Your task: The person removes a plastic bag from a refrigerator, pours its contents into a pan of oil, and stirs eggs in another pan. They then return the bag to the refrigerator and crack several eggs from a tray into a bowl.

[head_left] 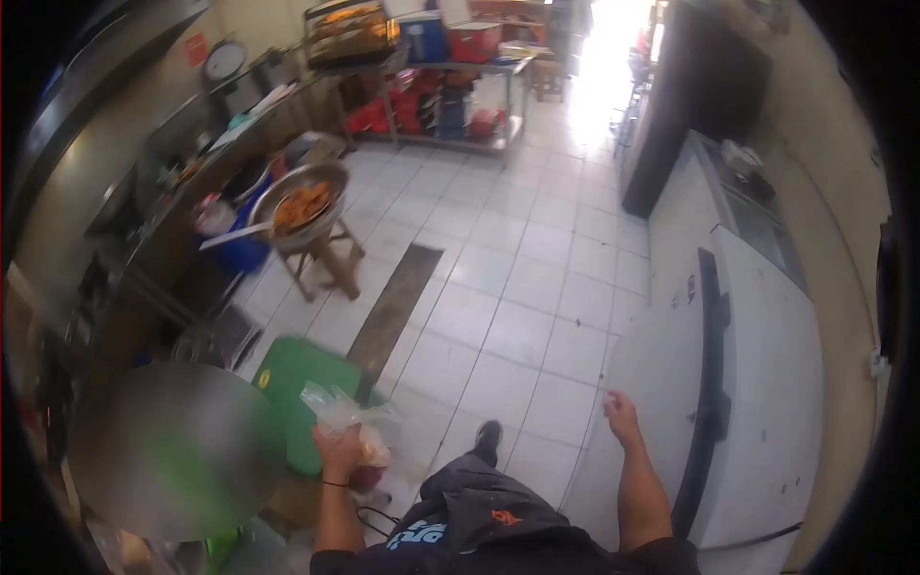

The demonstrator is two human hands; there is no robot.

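My left hand (338, 450) is closed around the gathered top of a clear plastic bag (374, 439). Pale and dark reddish contents show in the lower part of the bag, beside my leg. Just behind that hand lies a green board or lid (305, 383). On the other side, my right hand (621, 414) hangs in front of the white chest freezer (661, 355); its fingers look loosely curled, and whether they hold anything is too small to tell.
A metal bowl of orange-brown food (307, 203) stands on a wooden stool (331, 264) at left. A dark strip (398, 307) crosses the tiled floor (498, 297). Metal shelving (431, 67) stands at the back. A blurred round area covers the lower left.
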